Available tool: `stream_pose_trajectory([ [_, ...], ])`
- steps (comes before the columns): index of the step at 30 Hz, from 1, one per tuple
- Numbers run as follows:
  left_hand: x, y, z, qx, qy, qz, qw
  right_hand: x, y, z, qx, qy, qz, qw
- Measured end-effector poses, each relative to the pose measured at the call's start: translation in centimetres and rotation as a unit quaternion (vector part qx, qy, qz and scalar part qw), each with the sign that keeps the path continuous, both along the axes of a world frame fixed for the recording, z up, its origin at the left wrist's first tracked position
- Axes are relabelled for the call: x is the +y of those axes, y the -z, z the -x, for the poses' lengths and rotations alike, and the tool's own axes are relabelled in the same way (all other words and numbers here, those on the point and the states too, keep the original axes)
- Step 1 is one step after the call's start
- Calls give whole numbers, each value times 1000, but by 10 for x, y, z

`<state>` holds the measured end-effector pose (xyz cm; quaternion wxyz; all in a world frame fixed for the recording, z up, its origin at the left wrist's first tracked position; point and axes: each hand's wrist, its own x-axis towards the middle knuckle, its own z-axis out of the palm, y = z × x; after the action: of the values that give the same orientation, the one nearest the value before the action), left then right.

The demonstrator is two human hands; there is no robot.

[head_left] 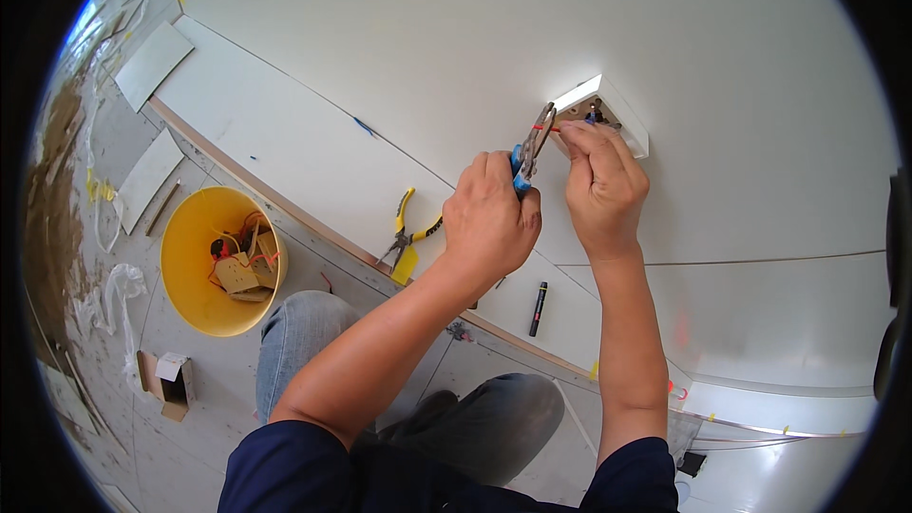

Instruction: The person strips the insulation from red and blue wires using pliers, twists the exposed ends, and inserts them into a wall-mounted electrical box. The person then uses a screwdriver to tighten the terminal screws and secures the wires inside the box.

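My left hand is closed around blue-handled pliers, their metal jaws pointing up and to the right. A short red wire runs from the jaws to my right hand, whose fingertips pinch it. Right behind those fingers, a white square wall box stands out from the pale panel, its front open. Dark and blue wires show inside; my right fingers cover part of the box. Whether the jaws are closed tightly on the red wire is hard to tell.
On the white ledge lie yellow-and-black pliers and a black marker-like tool. A yellow bucket with beige pieces and orange wires stands on the floor at left. Nearby are a small open carton, plastic wrap and loose boards.
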<state>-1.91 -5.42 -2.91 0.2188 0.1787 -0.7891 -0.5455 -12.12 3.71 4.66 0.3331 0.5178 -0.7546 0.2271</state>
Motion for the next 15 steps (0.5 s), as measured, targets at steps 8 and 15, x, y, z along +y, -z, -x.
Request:
stream_pose_trajectory([
  [8, 1, 1, 1, -2, -1, 13, 1000, -1, 0, 0, 3, 0, 7, 1000],
  [15, 2, 2, 2, -9, 1, 23, 1000, -1, 0, 0, 5, 1, 5, 1000],
])
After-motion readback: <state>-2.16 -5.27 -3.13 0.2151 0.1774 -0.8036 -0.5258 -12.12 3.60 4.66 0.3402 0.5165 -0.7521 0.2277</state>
